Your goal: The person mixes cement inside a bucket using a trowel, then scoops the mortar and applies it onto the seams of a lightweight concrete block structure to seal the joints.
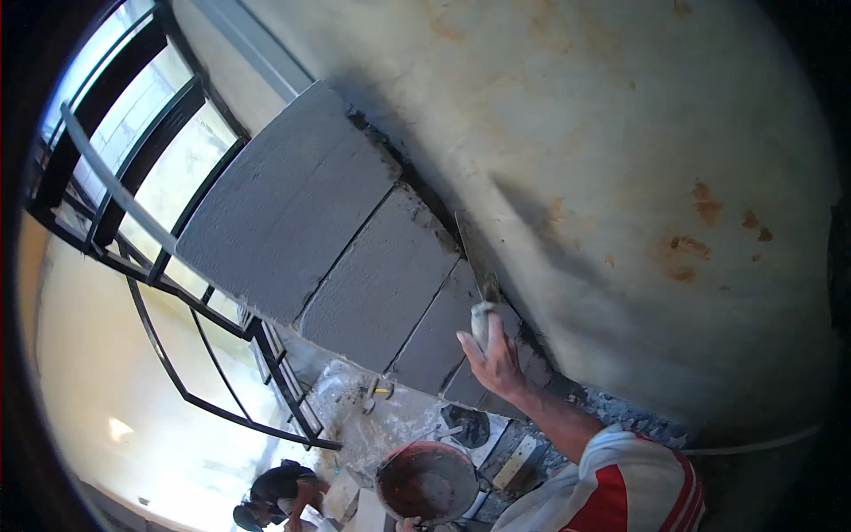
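Note:
My right hand [498, 362] is closed round the pale handle of a trowel [476, 270]. Its thin blade stands in the dark gap between a row of grey blocks [381, 275] and the plastered wall. Rough mortar [377, 142] lines the blocks' edge along that gap. Low in the picture, a reddish bucket [396, 488] has mortar smeared inside. The fingers of my left hand [409, 525] are closed on the bucket's near rim; the rest of that hand is cut off by the lower edge.
Black metal railings [182, 222] rise at the left. A person [288, 496] crouches far below, beside pale blocks. A hammer-like tool with a yellow part [379, 391] lies on the dusty floor. Rubble [620, 412] lies along the wall's foot; the stained wall [674, 177] fills the right.

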Motion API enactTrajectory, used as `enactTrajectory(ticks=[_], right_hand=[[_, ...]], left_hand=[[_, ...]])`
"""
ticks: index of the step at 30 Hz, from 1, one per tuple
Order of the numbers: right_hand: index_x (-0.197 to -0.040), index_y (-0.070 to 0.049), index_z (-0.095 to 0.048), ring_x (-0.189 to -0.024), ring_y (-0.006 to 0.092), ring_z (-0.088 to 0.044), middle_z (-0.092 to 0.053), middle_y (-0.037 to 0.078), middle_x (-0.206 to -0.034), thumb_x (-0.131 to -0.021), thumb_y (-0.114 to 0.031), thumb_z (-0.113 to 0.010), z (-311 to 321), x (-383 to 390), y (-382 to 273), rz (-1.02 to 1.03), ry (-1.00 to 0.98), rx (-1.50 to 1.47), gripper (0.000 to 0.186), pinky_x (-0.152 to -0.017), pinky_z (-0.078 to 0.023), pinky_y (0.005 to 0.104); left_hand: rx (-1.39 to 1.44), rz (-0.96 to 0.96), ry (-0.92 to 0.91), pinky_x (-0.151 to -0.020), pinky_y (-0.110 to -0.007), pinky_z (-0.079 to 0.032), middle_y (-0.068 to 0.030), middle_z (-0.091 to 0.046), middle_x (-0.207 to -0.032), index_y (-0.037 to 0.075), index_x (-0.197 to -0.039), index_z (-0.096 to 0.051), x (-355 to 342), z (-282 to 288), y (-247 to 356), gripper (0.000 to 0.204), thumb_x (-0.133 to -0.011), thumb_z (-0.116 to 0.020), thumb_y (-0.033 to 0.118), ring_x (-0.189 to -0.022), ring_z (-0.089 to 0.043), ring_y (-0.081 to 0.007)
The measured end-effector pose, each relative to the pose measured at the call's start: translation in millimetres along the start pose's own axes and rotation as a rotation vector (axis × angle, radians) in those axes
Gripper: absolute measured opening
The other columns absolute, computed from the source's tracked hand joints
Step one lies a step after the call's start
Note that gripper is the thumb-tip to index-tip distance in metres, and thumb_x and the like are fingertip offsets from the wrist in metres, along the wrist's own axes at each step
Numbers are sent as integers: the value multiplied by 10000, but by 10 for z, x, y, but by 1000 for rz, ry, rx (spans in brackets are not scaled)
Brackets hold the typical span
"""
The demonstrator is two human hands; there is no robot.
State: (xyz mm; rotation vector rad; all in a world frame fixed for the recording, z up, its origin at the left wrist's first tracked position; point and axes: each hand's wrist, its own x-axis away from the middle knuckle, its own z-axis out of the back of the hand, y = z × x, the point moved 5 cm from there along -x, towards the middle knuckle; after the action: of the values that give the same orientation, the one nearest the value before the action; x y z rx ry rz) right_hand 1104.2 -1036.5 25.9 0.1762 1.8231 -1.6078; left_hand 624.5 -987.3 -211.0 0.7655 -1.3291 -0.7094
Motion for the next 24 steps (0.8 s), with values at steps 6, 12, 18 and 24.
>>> enactTrajectory(ticks=[6, 12, 18, 24], right_hand=[[-1174, 24, -403, -778, 469, -598, -585, 279, -883, -858, -246, -631, 181, 699, 456, -33, -247, -53, 474, -610, -488, 466], [-1186, 21, -393, -886, 470, -583, -580, 287, -934, -864, -306, -619, 342, 1276, 756, -409, -620, -198, 512, -700, -478, 491], [-1175, 17, -391, -828, 436, -607, -586, 249, -861, -858, -321, -621, 451, 881, 771, -458, -557, -223, 518, -679, -482, 463], [-1140, 21, -413, -750, 379, -601, -571, 221, -819, -846, -317, -624, 385, 331, 483, -427, -499, -357, 495, -657, -471, 430]], left_hand=[[-60, 67, -72, -477, -317, -439, -63, -566, -627, 69, -737, -599, -197, -190, 52, 156, -649, -668, 178, -531, -531, -205], [-62, 158, -179, -480, -331, -450, -82, -598, -635, 64, -718, -616, -318, -316, -10, 163, -643, -681, 194, -537, -551, -223], [-207, 81, -133, -501, -358, -487, -116, -613, -654, 76, -760, -637, -667, -288, -153, 217, -642, -709, 243, -549, -561, -252], [31, -101, 87, -643, -413, -511, -78, -537, -735, -3, -886, -509, 742, -1072, 428, 228, -673, -547, 70, -712, -565, -258]])
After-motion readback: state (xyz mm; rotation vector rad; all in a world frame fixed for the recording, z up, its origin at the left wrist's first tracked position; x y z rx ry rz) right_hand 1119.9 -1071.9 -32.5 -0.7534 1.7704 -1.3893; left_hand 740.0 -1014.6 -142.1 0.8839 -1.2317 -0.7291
